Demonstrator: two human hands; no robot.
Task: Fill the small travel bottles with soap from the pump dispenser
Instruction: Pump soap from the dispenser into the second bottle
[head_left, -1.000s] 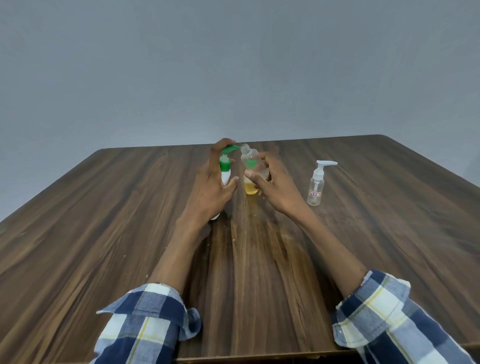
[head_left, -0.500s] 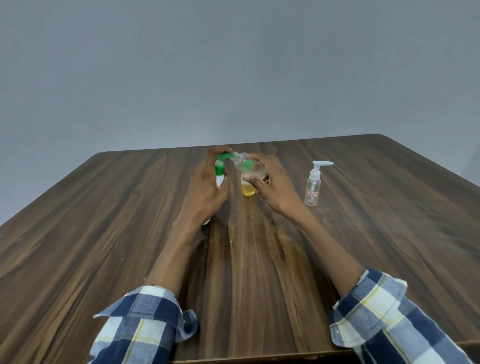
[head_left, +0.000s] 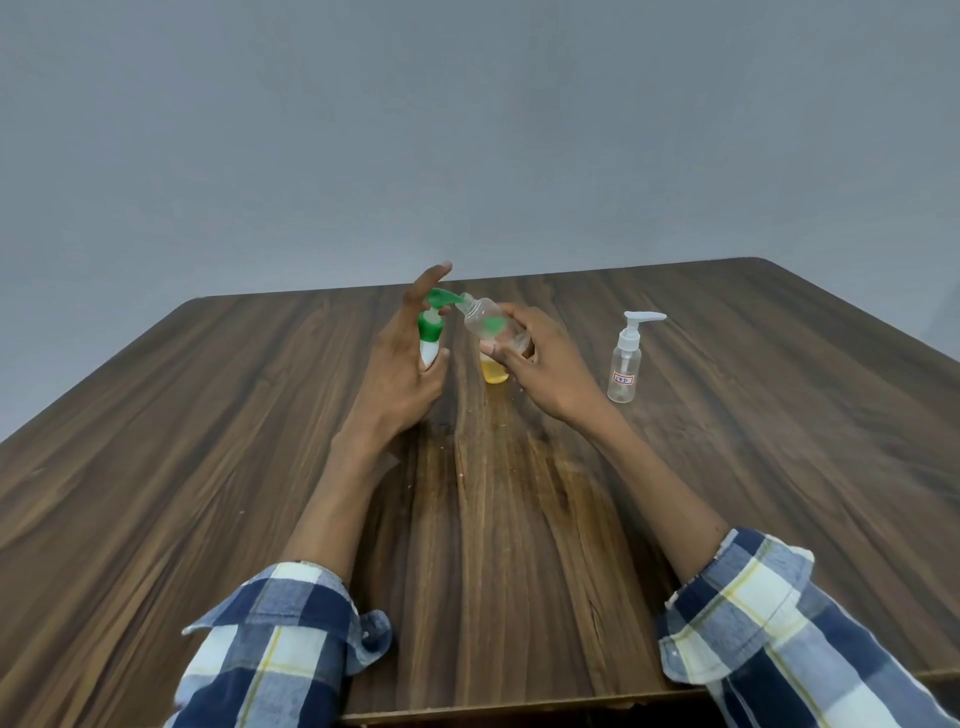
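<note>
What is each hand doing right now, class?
Left hand: grips the pump dispenser, forefinger raised above the pump.
Right hand: grips the small clear bottle.

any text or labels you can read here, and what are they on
Small white label with a red border, on the clear pump bottle standing on the table: blue marks, too small and blurred to read.
Green pump dispenser by the left hand: no text visible.
Tilted clear bottle in the right hand: a green patch, no readable text.

Three travel bottles (head_left: 625, 364) (one held), one dispenser (head_left: 431, 332)
</note>
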